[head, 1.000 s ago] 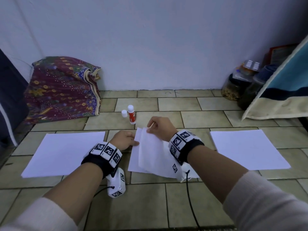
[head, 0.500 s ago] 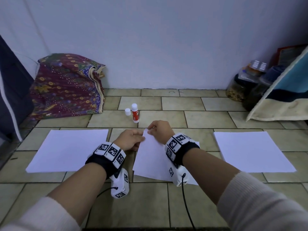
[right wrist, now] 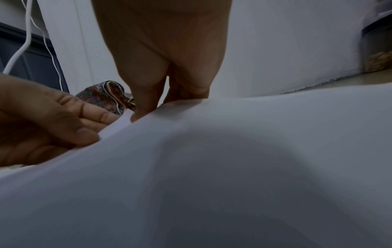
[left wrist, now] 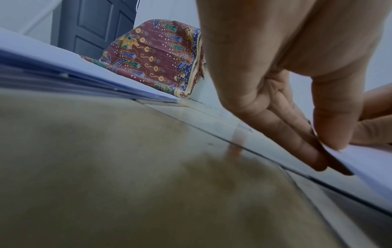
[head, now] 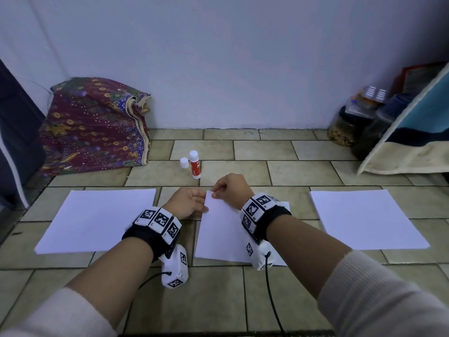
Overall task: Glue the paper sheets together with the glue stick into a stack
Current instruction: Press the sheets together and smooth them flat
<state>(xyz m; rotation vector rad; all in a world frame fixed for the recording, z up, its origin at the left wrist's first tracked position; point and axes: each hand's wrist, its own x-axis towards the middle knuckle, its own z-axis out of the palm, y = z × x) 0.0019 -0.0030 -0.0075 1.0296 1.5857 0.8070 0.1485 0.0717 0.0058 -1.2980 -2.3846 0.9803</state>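
Pinching the far left corner of the top sheet (head: pixel 220 229), the right hand (head: pixel 230 189) and the left hand (head: pixel 188 203) each hold it in a narrow grip over the middle stack on the floor. I'd square that corner first, then lower and smooth outward. The glue stick (head: pixel 195 164) stands uncapped just beyond, toward the wall, its cap (head: pixel 184 163) beside it.

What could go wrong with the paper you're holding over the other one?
The top sheet is pinched at its far corner by the left hand and right hand; it may land crooked on the sheet beneath, stick unevenly, or crease where fingers grip. The uncapped glue stick stands open beside its cap and might dry.
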